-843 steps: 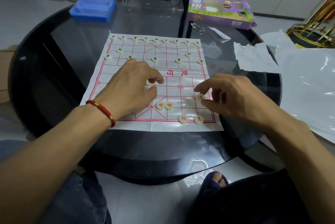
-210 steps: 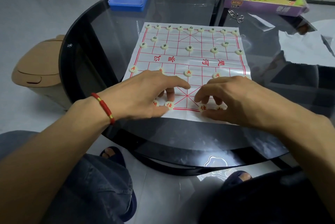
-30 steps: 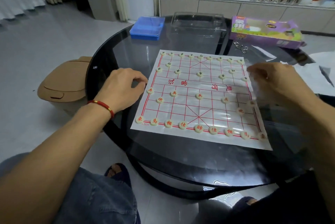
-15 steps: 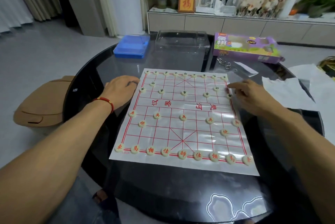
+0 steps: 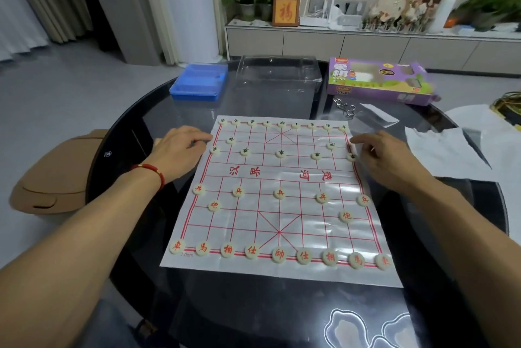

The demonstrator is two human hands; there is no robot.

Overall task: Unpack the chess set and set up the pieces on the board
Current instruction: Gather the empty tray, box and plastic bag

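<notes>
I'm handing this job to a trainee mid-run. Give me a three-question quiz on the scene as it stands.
1. True or false: the near row of red pieces holds nine discs.
2. Multiple choice: the blue box sits (A) on the board, (B) beyond the board's far left corner, (C) beside the right hand.
3. Fill in: the left hand and right hand rest at the board's ____ edges.

Key:
1. True.
2. B; the purple box lies far right.
3. Side, left hand at the left edge and right hand at the right, level with the dark-marked pieces.
</notes>
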